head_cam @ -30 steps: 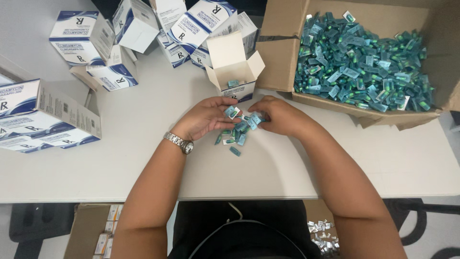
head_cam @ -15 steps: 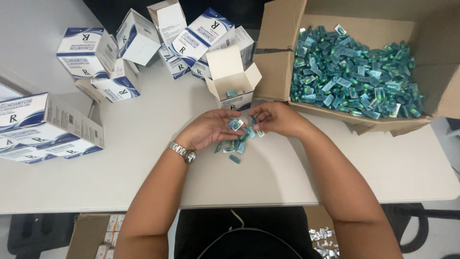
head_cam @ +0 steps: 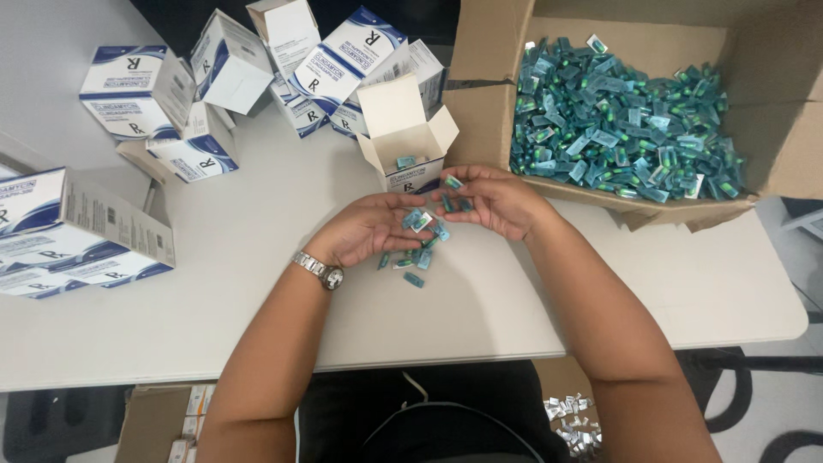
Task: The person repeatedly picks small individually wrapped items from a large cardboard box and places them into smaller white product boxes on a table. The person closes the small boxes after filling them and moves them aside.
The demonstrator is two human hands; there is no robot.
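Since a second ago I see my hands barely shifted: left hand (head_cam: 369, 230) cups teal capsule packets (head_cam: 420, 225), right hand (head_cam: 493, 199) fingers pinch one beside the open small box (head_cam: 410, 147) on the table (head_cam: 257, 283).

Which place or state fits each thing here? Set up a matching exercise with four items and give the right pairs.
Things:
1. large cardboard box
2. small open carton
3. wristwatch
4. loose teal packets

Places or states:
A. on the left hand's wrist
B. lying on the white table under the hands
C. filled with teal packets, at the table's right end
D. flaps up, just beyond the hands

Pairs: 1-C, 2-D, 3-A, 4-B
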